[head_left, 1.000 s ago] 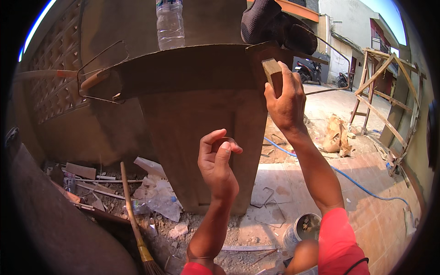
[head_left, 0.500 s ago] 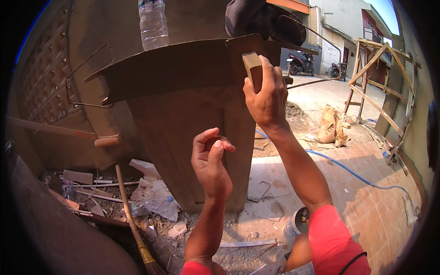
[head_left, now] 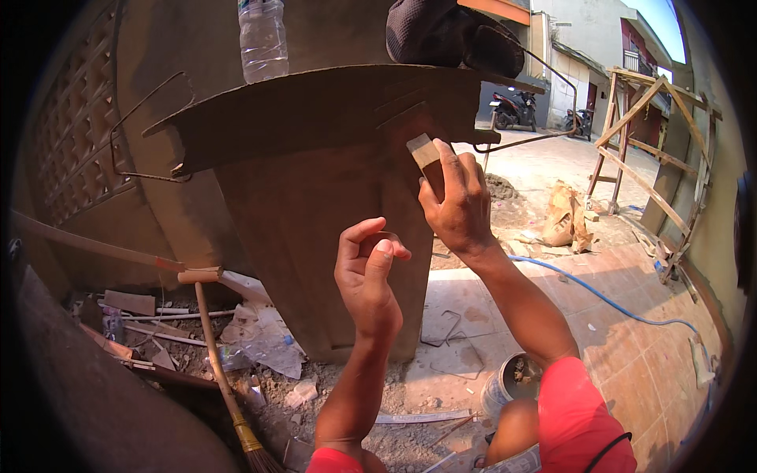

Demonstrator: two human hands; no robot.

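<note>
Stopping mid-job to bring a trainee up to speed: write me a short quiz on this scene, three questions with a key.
1. True or false: the left grip holds the wooden tool.
2. Fill in: the hose is coloured ____.
3. Which is farther left in the picture than the left grip?
A) bucket
B) broom
C) motorbike

Key:
1. False; the right grip holds it.
2. Blue.
3. B.
</note>
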